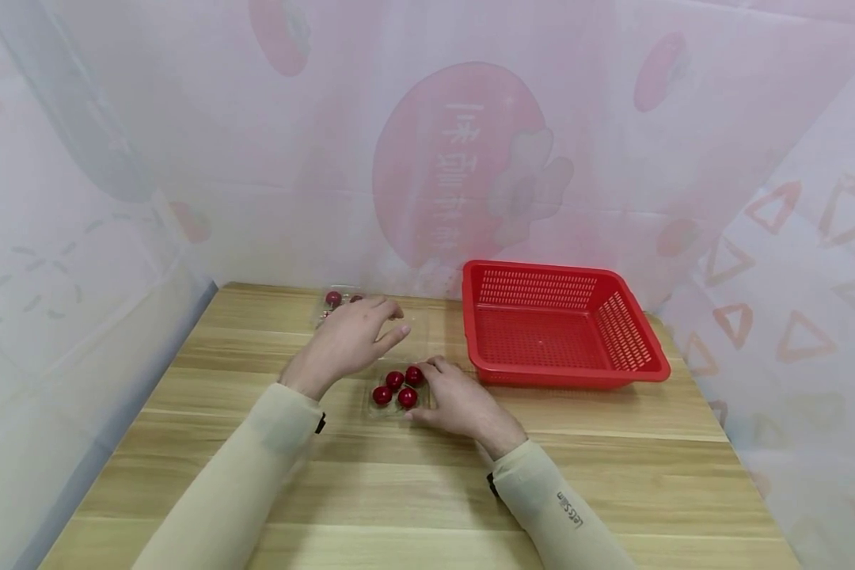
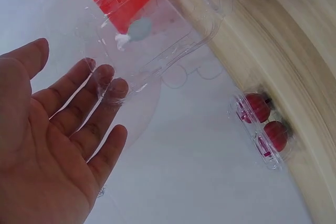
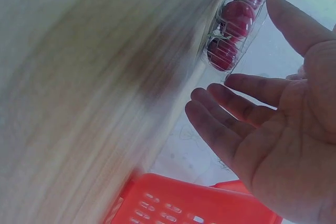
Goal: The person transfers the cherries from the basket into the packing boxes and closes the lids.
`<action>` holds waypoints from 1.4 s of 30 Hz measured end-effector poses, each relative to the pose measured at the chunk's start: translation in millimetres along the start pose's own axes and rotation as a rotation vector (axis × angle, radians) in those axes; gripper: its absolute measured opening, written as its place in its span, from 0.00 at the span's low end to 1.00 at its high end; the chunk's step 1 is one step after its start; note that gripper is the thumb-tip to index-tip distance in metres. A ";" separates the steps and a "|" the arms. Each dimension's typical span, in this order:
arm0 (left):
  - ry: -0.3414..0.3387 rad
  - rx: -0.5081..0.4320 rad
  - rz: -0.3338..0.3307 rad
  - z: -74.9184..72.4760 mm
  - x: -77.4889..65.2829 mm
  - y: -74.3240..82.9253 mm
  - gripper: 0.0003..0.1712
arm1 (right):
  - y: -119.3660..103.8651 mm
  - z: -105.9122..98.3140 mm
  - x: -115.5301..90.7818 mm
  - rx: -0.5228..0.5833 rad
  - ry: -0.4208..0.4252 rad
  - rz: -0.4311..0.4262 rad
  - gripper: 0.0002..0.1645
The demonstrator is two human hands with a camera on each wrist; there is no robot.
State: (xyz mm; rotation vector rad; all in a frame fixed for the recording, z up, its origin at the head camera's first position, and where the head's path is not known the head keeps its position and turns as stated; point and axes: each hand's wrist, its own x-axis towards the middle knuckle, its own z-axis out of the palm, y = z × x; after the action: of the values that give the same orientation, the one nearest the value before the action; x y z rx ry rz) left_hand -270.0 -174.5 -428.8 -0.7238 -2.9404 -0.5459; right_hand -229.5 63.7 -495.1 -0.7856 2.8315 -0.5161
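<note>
A clear plastic clamshell box (image 3: 210,39) holds several dark red cherries (image 1: 408,397) in its base, on the wooden table. Its transparent lid (image 2: 173,30) stands hinged back on the far side. My left hand (image 1: 352,336) is over that lid's left side, and in the left wrist view its extended fingertips meet the lid's edge. At the right side of the base is my right hand (image 1: 463,402), thumb and fingers apart around the near right corner. The right wrist view shows its thumb tip and forefinger at the rim; firm contact is hard to tell.
Behind my left hand, near the table's back edge, lies another clear box (image 2: 270,163) with red cherries, partly covered by the hand. A red plastic basket (image 1: 570,372) with slotted walls stands at the back right. Printed cloth walls (image 1: 613,198) enclose the table (image 1: 370,507).
</note>
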 end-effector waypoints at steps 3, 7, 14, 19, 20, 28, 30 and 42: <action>0.003 -0.012 0.013 0.4 -4.8 1.8 0.28 | -0.4 -1.4 -1.3 0.002 0.002 -0.005 0.50; 0.000 0.000 0.036 0.6 -12.1 4.3 0.26 | -0.1 -3.1 -2.9 0.005 -0.011 -0.003 0.50; -0.022 0.023 0.086 5.5 -25.6 7.4 0.24 | 1.0 -9.0 -4.8 0.019 -0.052 0.018 0.50; -0.045 0.066 0.130 13.1 -32.8 9.5 0.21 | 6.2 -8.0 -4.0 0.014 -0.053 0.000 0.50; -0.049 0.072 0.142 15.2 -33.8 9.6 0.21 | 6.3 -8.1 -4.1 0.014 -0.055 0.002 0.49; -0.074 0.121 0.173 28.4 -40.2 10.2 0.18 | 2.3 -10.6 -7.5 0.004 -0.059 0.035 0.44; -0.077 0.142 0.180 30.9 -41.7 10.4 0.20 | 1.9 -10.7 -7.9 0.005 -0.058 0.039 0.43; -0.098 0.180 0.194 43.4 -51.5 7.2 0.33 | 2.8 -8.3 -6.6 0.012 -0.073 0.044 0.41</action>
State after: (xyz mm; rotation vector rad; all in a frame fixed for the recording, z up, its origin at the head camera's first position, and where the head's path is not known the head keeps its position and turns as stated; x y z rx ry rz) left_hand -220.1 -175.7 -474.5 -1.0249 -2.9108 -0.2329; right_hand -227.2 71.8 -487.9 -0.7233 2.7694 -0.4873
